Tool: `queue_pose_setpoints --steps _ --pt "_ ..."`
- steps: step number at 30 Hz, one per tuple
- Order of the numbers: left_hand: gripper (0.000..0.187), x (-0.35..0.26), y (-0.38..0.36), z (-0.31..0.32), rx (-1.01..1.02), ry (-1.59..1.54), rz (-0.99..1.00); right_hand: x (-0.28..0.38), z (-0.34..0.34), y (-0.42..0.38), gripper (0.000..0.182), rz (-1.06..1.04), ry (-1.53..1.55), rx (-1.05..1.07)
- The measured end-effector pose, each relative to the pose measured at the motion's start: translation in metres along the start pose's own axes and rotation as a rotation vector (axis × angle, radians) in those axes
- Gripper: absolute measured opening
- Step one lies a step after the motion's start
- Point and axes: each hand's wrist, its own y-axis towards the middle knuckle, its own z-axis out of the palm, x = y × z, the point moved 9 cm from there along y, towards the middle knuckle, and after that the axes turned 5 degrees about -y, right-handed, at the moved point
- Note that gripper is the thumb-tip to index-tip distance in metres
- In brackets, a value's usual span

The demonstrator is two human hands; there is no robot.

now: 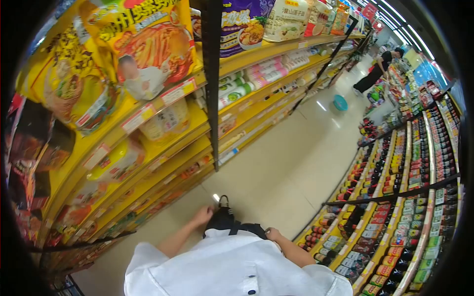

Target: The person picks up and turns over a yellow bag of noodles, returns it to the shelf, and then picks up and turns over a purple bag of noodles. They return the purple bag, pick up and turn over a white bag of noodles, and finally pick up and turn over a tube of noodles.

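My left hand (pixel 203 215) hangs low beside my dark trousers, its fingers curled in and nothing seen in it. On the other side, my right hand (pixel 273 234) is near my hip with the fingers curled; it holds nothing that I can see. A shoe (pixel 224 200) shows in front of the trousers. Yellow shelving (pixel 202 126) rises to my left, apart from the left hand. Its top shelf carries large yellow food bags (pixel 148 44), a purple pack (pixel 239 27) and a pale noodle bag (pixel 289 19).
Shelves of bottles and jars (pixel 390 217) curve along the right. A pale tiled floor (pixel 276 153) runs between the two sides. Further up the aisle, a teal basin (pixel 340 102) lies on the floor, near a person in dark clothes (pixel 377 71) beside stacked goods (pixel 402 89).
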Motion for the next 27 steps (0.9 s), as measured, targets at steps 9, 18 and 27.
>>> queue_pose_setpoints --steps 9,18,27 --pt "0.015 -0.384 0.165 -0.096 -0.166 0.088 0.73 -0.034 -0.048 0.001 0.025 0.302 0.731 0.027" --pt "0.028 -0.461 0.249 -0.135 -0.613 0.801 0.661 -0.035 -0.096 0.01 0.026 -0.059 0.693 -0.2" --pt "0.054 -0.433 0.329 -0.152 -0.498 1.046 0.203 -0.259 -0.109 0.024 0.022 0.398 1.299 -0.248"
